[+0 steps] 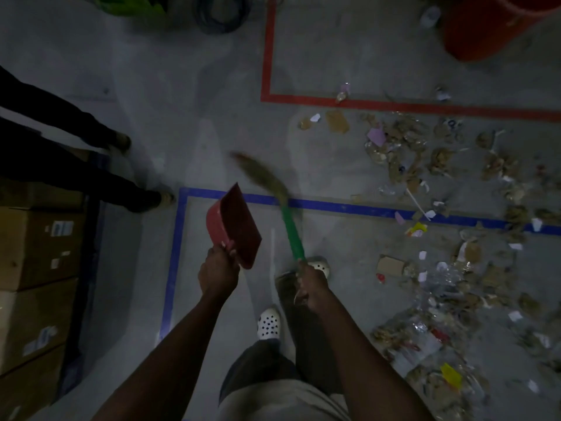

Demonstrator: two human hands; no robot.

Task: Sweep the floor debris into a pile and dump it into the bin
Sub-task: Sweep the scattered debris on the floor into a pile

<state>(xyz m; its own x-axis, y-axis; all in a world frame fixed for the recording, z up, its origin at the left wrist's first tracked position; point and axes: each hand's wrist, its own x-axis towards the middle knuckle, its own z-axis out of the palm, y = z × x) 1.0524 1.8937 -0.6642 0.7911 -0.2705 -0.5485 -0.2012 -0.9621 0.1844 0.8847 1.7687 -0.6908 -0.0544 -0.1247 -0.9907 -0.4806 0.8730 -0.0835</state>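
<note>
The sweeping itself looks barely begun. The debris point(440, 226), paper scraps, brown clumps and clear wrappers, lies loose across the floor from about one o'clock round to four o'clock of where the person stands, with no pile to speak of.

The right hand point(311, 287) is curled tight round the green handle of the broom point(293, 235); its bristles, a blur at twelve o'clock, are lifted over bare floor, well apart from the litter. The left hand point(218, 270) grips the red dustpan point(235, 226) by its handle, held up off the floor at eleven o'clock with its mouth tilted away. It looks empty, as far as I can tell.

The red bin point(491, 28) stands far off at one o'clock, beyond the red tape line point(394, 106).

To my eye the step in hand is gathering. The next move calls for carrying the broom head over to the right, setting it down past the outermost scraps and drawing them inward, likely toward the blue tape line point(349, 208). The thin wrappers may skid or catch under the bristles, so short strokes would serve; the dustpan can wait.
</note>
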